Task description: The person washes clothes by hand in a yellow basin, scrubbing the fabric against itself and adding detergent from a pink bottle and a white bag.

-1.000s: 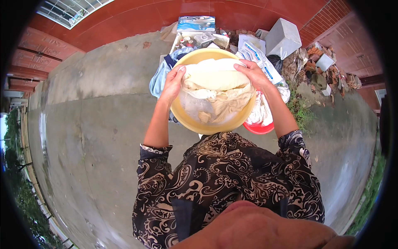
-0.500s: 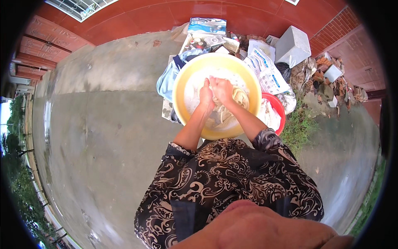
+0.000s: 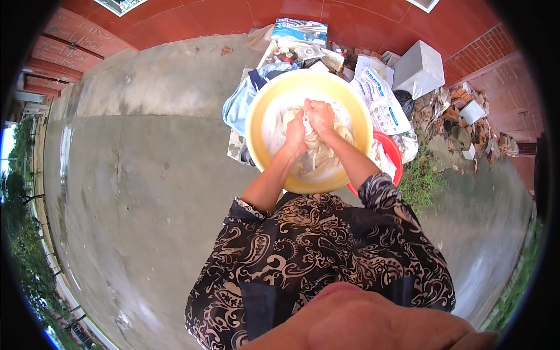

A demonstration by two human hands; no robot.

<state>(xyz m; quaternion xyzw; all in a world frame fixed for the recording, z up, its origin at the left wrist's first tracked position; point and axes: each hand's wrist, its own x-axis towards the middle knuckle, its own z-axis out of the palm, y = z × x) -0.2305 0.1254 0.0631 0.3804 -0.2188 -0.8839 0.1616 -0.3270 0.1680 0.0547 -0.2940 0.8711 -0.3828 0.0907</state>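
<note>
A large yellow basin [image 3: 255,137] stands in front of me, with sudsy water in it. Both my hands are inside, close together over a wet cream-coloured cloth [image 3: 326,154]. My left hand [image 3: 296,133] is closed around a bunched part of this cloth. Right beside it, my right hand [image 3: 319,118] grips the same cloth, its fingers curled. The rest of the cloth lies in folds between my wrists and towards the near side of the basin. Suds hide part of it.
A red basin [image 3: 392,153] with white cloth stands right of the yellow one. Light blue fabric [image 3: 238,108] hangs at the left. Behind lie a blue-and-white box [image 3: 299,32], a printed white sack [image 3: 382,105], a grey-white block [image 3: 419,69] and broken bricks [image 3: 461,96].
My hands have come up slightly towards the far side of the basin, gripping the cloth. The folds have shifted between them. The whole view has tilted a little.
</note>
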